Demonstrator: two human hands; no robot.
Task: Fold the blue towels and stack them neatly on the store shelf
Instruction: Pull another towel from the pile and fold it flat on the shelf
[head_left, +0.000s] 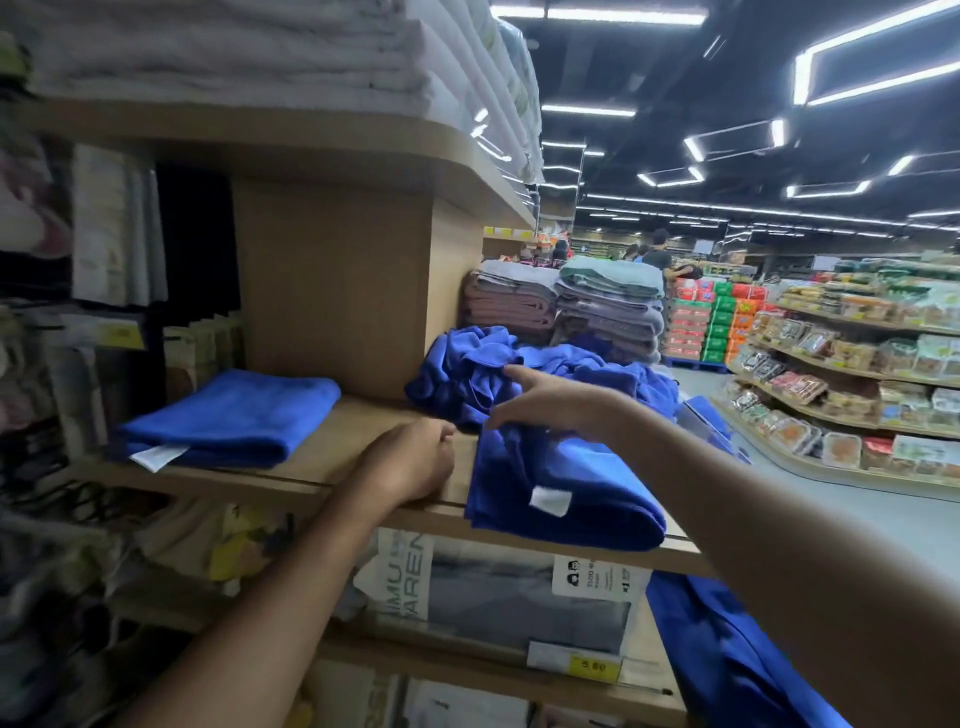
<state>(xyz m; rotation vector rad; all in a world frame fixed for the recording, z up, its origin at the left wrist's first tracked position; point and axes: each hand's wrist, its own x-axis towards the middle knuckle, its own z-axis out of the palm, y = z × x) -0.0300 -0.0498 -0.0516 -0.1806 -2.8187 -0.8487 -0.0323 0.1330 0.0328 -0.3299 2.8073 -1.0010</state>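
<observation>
1. Near towel (566, 488): deep blue, folded into a thick rectangle with a rounded fold edge. It lies at the right of the wooden shelf (332, 457), overhanging the front lip, with a white tag (550, 501) on top.
2. Second folded towel (228, 415): same blue, flat slab, at the left of the shelf, well apart from the first. A white tag sticks out at its near edge.
3. Pile (467, 369): unfolded blue towels, crumpled, just behind the near towel. The fabric looks like soft, matte, short-nap microfibre.
4. Right hand (550, 400): fingers straight and spread wide, on the cloth where the near towel meets the pile.
5. Left hand (410, 460): rests on the shelf just left of the near towel, fingers curled. I can't tell whether it pinches the towel's edge.
6. Far right: stacks (608, 312) of grey and dusty-pink towels. Top shelf: white towels (234, 47), blurred.
7. Below: a flat plastic-wrapped grey pack (498, 592). More blue cloth (727, 660) hangs at the near right.
</observation>
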